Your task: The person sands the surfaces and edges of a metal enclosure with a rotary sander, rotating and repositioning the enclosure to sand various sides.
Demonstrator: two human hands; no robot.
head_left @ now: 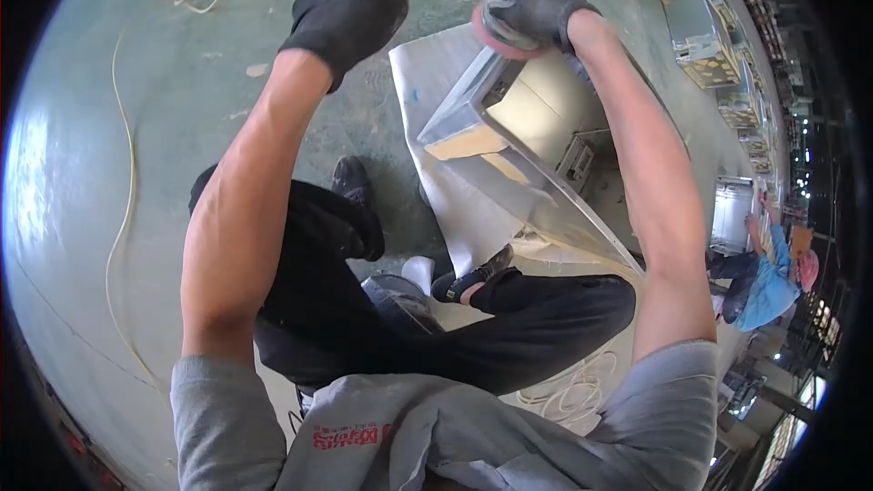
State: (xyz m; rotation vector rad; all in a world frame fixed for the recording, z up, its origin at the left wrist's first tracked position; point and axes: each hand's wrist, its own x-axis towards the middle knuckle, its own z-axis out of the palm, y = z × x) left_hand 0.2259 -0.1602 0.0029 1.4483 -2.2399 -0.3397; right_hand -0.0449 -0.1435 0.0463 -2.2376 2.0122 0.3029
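My right hand (538, 7), in a dark grey glove, is wrapped round a sander (506, 40) with a round reddish pad. The pad meets the upper edge of an open metal box (473, 118), which has tan filler patches on its frame corner and side. My left hand (353, 11), also gloved, hangs over the floor left of the box, apart from it. Its fingers are curled in, with nothing visible in them. Below the box lies a white sheet (420, 95).
A yellow hose (127, 127) runs along the floor on the left, and coiled hose (577, 391) lies behind my leg at lower right. Several patched metal boxes (700, 32) stand along the right. A person in blue (764, 282) works at far right.
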